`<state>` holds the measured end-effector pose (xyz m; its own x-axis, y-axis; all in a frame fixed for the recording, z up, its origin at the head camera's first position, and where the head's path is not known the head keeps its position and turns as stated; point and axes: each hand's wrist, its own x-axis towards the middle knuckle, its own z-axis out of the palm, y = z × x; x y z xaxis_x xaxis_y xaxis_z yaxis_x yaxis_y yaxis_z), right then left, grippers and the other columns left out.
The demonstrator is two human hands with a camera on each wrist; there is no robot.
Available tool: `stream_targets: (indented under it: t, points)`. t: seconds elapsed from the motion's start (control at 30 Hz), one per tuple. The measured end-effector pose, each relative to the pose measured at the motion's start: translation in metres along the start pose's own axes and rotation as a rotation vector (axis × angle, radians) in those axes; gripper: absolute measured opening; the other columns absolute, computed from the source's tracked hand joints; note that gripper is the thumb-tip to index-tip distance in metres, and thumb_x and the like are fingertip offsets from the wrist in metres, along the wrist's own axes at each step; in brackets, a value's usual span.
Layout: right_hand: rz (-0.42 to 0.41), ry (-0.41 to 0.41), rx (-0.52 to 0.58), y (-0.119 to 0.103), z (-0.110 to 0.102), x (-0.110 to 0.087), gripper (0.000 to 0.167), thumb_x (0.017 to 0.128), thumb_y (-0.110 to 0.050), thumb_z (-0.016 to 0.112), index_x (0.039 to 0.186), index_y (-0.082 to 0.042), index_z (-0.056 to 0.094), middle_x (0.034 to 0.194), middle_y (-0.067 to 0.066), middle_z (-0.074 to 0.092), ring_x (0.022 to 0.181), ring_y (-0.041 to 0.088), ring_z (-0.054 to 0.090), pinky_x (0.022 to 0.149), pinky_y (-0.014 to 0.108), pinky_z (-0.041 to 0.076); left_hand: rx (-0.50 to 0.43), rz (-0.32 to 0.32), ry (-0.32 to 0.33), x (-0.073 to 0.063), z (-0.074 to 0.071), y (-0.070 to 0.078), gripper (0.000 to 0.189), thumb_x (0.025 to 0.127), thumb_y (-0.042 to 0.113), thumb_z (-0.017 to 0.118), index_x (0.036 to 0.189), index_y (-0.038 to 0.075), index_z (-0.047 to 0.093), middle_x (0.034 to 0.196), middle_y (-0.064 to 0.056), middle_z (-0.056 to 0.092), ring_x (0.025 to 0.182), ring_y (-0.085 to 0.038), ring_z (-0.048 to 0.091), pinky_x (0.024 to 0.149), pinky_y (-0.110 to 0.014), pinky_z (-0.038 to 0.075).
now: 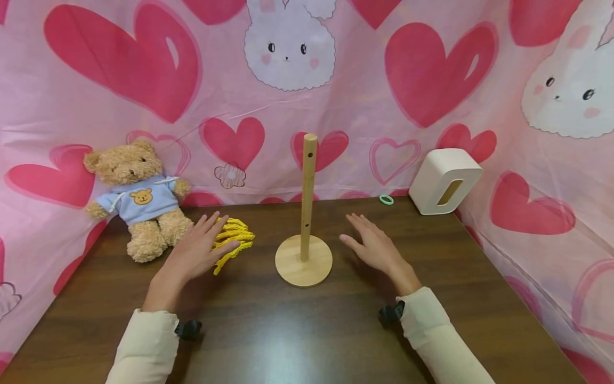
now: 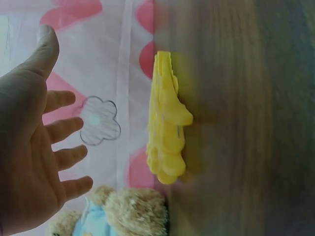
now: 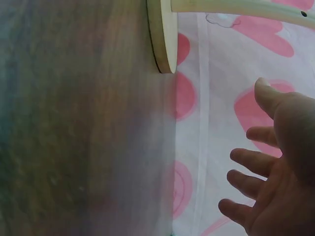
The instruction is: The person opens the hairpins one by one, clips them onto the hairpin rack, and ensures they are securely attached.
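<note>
My left hand (image 1: 201, 248) hovers over the table with fingers spread and relaxed, holding nothing. In the head view it partly covers a bunch of long, bumpy yellow pieces (image 1: 234, 235); their kind is unclear. The left wrist view shows these yellow pieces (image 2: 167, 123) lying on the wood, apart from the hand (image 2: 29, 128). Mid-table stands an upright wooden pole (image 1: 308, 197) with small holes, on a round wooden base (image 1: 304, 273). To its right, my right hand (image 1: 376, 246) is raised with loose fingers, touching nothing. In the right wrist view this hand (image 3: 280, 182) is apart from the base (image 3: 165, 39).
A teddy bear (image 1: 144, 200) in a blue hoodie sits at the back left. Near the back edge lies a mint-green ring (image 1: 386, 199). A white box (image 1: 443, 181) with a slot stands at the back right. Pink heart-patterned cloth (image 1: 364, 106) hangs behind the dark wooden table (image 1: 307, 330).
</note>
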<state>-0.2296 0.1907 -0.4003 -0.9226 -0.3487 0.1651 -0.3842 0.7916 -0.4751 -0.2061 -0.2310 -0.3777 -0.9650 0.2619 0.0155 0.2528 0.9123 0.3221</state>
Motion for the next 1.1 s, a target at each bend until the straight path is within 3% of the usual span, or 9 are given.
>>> stream_targets:
  t: [0.13, 0.33, 0.53, 0.83, 1.1]
  points:
    - [-0.017, -0.011, 0.065, 0.002, 0.004, -0.003, 0.067, 0.102, -0.041, 0.061, 0.152, -0.001, 0.043, 0.156, 0.022, 0.039, 0.146, 0.042, 0.031, 0.116, 0.059, 0.026, -0.049, 0.026, 0.024, -0.004, 0.003, -0.006, 0.088, 0.098, 0.064, 0.051, 0.158, 0.002, 0.032, 0.16, -0.029, 0.027, 0.148, -0.05, 0.016, 0.118, -0.064, 0.011]
    - [-0.067, -0.041, 0.12, 0.005, 0.009, -0.005, 0.066, 0.101, -0.04, 0.063, 0.15, 0.0, 0.046, 0.153, 0.02, 0.045, 0.144, 0.038, 0.038, 0.115, 0.057, 0.03, -0.124, 0.011, 0.013, -0.006, 0.007, -0.013, 0.089, 0.097, 0.062, 0.055, 0.158, 0.002, 0.029, 0.161, -0.029, 0.026, 0.148, -0.049, 0.017, 0.114, -0.069, 0.016]
    - [-0.119, -0.134, 0.166, 0.006, 0.017, -0.005, 0.063, 0.1, -0.039, 0.064, 0.15, -0.004, 0.048, 0.151, 0.015, 0.049, 0.141, 0.033, 0.043, 0.113, 0.054, 0.034, -0.175, -0.011, -0.017, -0.005, 0.011, -0.021, 0.089, 0.097, 0.058, 0.059, 0.157, -0.001, 0.03, 0.161, -0.028, 0.026, 0.148, -0.05, 0.017, 0.112, -0.071, 0.017]
    - [-0.075, -0.202, 0.238, -0.001, 0.03, -0.003, 0.068, 0.095, -0.041, 0.072, 0.15, -0.008, 0.05, 0.151, 0.011, 0.05, 0.142, 0.028, 0.043, 0.115, 0.051, 0.034, -0.274, -0.027, -0.02, -0.005, 0.021, -0.032, 0.086, 0.099, 0.056, 0.058, 0.154, -0.005, 0.032, 0.158, -0.033, 0.027, 0.144, -0.053, 0.025, 0.111, -0.07, 0.022]
    - [-0.056, -0.198, 0.319, -0.006, 0.036, 0.0, 0.07, 0.092, -0.039, 0.076, 0.149, -0.008, 0.051, 0.15, 0.013, 0.05, 0.142, 0.031, 0.042, 0.115, 0.055, 0.032, -0.312, -0.001, 0.027, -0.004, 0.028, -0.041, 0.079, 0.098, 0.049, 0.063, 0.152, -0.005, 0.039, 0.15, -0.032, 0.042, 0.136, -0.051, 0.039, 0.108, -0.068, 0.031]
